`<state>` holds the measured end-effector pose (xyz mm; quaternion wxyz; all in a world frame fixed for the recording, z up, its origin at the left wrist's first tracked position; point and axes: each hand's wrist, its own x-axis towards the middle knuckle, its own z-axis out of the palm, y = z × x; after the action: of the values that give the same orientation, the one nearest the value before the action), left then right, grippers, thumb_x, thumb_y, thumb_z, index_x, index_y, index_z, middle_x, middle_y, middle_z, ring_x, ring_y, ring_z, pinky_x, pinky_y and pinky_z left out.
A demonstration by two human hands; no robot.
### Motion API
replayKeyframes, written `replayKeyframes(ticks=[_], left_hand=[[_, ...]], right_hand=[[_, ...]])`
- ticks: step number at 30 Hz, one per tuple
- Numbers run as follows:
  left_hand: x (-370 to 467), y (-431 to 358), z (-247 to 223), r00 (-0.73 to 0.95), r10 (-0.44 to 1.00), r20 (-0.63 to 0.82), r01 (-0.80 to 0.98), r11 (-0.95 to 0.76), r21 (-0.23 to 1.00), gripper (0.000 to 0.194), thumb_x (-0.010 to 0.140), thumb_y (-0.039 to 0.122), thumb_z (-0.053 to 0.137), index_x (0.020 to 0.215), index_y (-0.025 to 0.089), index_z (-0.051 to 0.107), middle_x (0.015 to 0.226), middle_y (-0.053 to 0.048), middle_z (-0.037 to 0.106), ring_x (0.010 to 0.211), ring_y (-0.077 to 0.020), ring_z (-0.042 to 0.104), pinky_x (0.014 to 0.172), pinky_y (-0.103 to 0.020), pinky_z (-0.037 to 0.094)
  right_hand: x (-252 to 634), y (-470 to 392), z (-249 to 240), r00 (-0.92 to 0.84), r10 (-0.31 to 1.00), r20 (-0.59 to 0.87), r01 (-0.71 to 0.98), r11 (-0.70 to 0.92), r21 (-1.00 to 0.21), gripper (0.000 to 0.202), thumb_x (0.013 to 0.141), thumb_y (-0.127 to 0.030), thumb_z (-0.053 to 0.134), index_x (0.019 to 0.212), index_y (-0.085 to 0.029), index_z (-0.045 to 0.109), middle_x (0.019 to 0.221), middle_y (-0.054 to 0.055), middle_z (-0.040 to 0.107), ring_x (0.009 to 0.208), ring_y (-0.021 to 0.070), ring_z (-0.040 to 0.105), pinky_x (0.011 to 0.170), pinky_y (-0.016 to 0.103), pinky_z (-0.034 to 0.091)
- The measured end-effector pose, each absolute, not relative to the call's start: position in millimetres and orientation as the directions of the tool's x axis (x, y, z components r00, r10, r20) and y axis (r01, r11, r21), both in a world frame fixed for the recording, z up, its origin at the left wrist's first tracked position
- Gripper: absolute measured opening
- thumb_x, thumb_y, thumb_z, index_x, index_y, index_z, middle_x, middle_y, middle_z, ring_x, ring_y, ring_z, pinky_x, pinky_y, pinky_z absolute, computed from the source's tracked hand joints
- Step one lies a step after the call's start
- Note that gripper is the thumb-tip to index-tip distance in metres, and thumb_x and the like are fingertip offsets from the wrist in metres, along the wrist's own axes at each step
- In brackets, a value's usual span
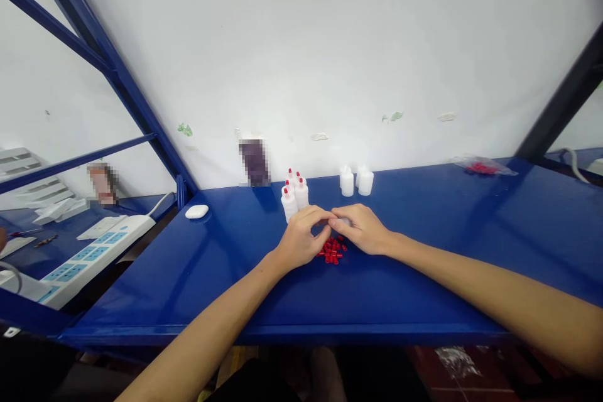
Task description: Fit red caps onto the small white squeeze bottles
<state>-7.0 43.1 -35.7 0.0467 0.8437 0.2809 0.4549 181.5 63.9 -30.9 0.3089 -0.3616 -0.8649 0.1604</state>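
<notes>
The left hand (305, 235) and the right hand (360, 229) meet at the fingertips. The right hand curls around a white bottle (346, 222), mostly hidden by its fingers. The left thumb and forefinger come together in a pinch at the bottle's near end; whether they grip a cap there cannot be told. Just below the meeting fingers lies a loose pile of red caps (332, 251). Just beyond the left hand stand capped bottles (294, 195), white with red tips, close together. Uncapped bottles (355, 181) stand upright beyond the right hand. All rest on the blue table (226, 251). Well to the left hand's left lies a white case (196, 211); far right of the right hand, a clear bag (485, 166) holds red pieces.
</notes>
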Motion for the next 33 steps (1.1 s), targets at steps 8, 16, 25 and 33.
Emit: replayKeyframes(ticks=[8,16,25,33], left_hand=[[-10,42,-39,0.536,0.563,0.629,0.504,-0.811,0.296,0.020,0.093,0.017,0.049,0.109,0.018,0.061,0.082,-0.002,0.064,0.068,-0.0123,0.057,0.066,-0.024,0.046],[-13,39,-28,0.485,0.652,0.583,0.673,-0.704,0.227,0.015,0.096,0.026,0.040,0.101,0.018,0.052,0.071,0.001,0.061,0.057,-0.0137,0.057,0.054,-0.025,0.038],[-14,43,-32,0.265,0.797,0.543,0.839,-0.468,0.277,0.024,0.092,0.024,0.046,0.116,0.021,0.049,0.057,0.007,0.051,0.049,-0.0130,0.053,0.053,-0.023,0.033],[-11,33,-30,0.587,0.565,0.580,0.611,-0.779,0.139,0.014,0.080,0.012,0.045,0.085,0.020,0.055,0.057,0.004,0.057,0.051,-0.0129,0.043,0.071,-0.033,0.036]], right_hand=[[178,62,-29,-0.552,0.723,0.416,0.486,0.684,-0.545,0.035,0.086,-0.037,0.043,0.064,-0.017,0.061,0.055,-0.001,0.050,0.052,0.0119,0.042,0.055,0.025,0.024],[181,65,-32,-0.512,0.705,0.491,0.381,0.699,-0.605,0.037,0.097,-0.048,0.035,0.094,-0.020,0.059,0.062,-0.003,0.053,0.056,0.0145,0.049,0.059,0.026,0.032],[183,69,-32,-0.448,0.768,0.458,0.487,0.639,-0.595,0.023,0.095,-0.037,0.045,0.091,-0.021,0.060,0.062,-0.004,0.054,0.055,0.0125,0.048,0.056,0.024,0.030],[180,68,-26,-0.467,0.810,0.356,0.712,0.583,-0.391,0.019,0.092,-0.033,0.049,0.099,-0.024,0.064,0.077,0.000,0.069,0.069,0.0179,0.061,0.061,0.026,0.031]])
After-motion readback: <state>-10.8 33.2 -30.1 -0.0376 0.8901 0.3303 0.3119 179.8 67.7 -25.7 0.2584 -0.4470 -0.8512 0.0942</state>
